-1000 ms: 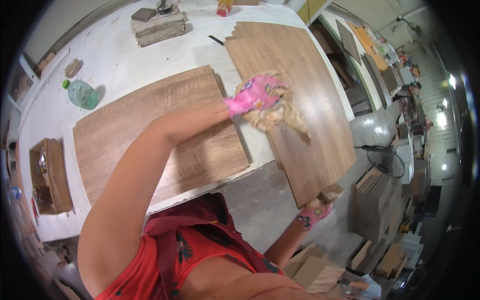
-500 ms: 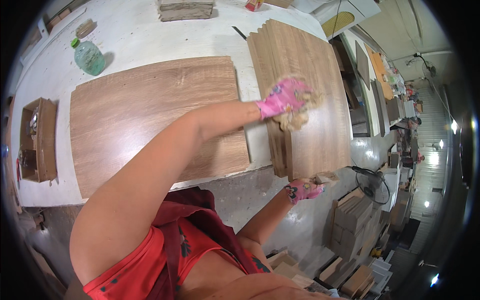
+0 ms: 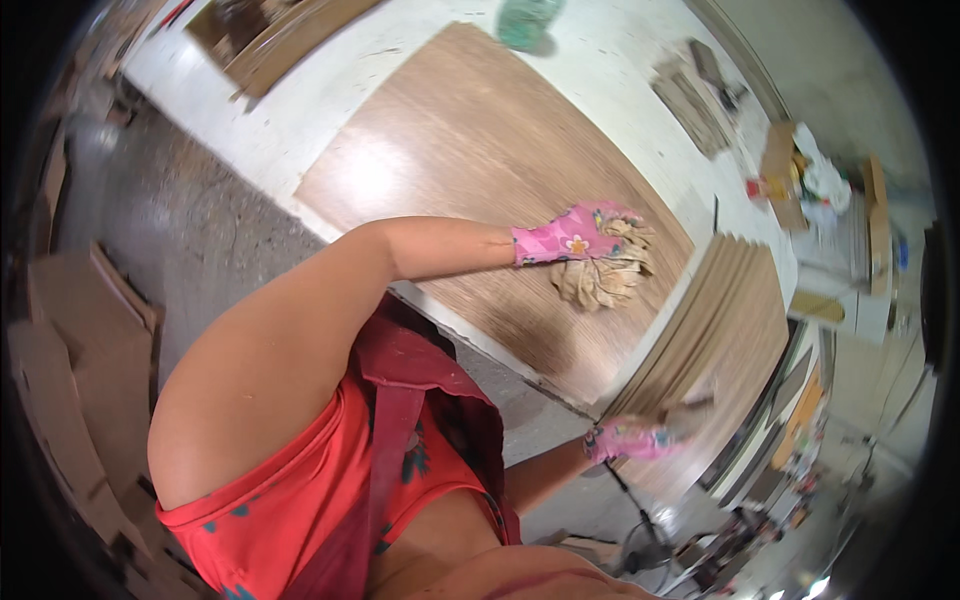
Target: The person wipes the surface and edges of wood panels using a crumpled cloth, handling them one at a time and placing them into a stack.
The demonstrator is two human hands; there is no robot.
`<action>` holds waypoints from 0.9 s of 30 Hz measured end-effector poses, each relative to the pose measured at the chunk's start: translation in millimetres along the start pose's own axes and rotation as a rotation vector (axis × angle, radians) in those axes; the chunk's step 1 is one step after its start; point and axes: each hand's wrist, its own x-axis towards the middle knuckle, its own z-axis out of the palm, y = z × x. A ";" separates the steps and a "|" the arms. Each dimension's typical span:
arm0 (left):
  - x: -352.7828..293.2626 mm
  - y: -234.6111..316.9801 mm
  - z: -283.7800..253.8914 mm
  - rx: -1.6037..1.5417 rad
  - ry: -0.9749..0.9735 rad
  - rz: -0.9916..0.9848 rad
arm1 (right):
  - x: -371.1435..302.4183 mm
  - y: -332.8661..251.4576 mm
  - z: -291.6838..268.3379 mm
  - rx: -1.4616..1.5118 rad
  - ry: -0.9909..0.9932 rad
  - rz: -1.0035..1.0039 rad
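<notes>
The left hand (image 3: pixel 580 236) curls round a crumpled cloth (image 3: pixel 603 280) on the wood-grain board (image 3: pixel 470 130) along the surface's (image 3: pixel 620 105) near edge; the right hand (image 3: pixel 632 440) grips a blurred block (image 3: pixel 690 414) by the board stack (image 3: pixel 745 335). Wiping along the grain, pressing evenly, should work best.

We get a bright frame. Glare blows out part of the wood-grain panel (image 3: pixel 490 165), left of centre; white worktop (image 3: pixel 370 75) bright too. Soft shadow below the left hand (image 3: pixel 578 238). We see motion blur on the right hand (image 3: pixel 632 440). Lamp (image 3: pixel 820 586) flares, lower right. Fisheye bends edges; rim black.
</notes>
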 end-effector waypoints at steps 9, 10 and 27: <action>-101.0 81.1 -81.6 0.569 -0.291 -0.001 | -57.2 -353.3 124.2 0.756 -1.392 -1.043; -110.5 87.4 -89.7 0.566 -0.281 -0.021 | -83.6 -368.8 135.7 0.838 -1.412 -1.156; -55.7 83.9 -74.8 0.423 -0.262 -0.035 | -88.7 -443.2 267.6 0.781 -1.253 -1.354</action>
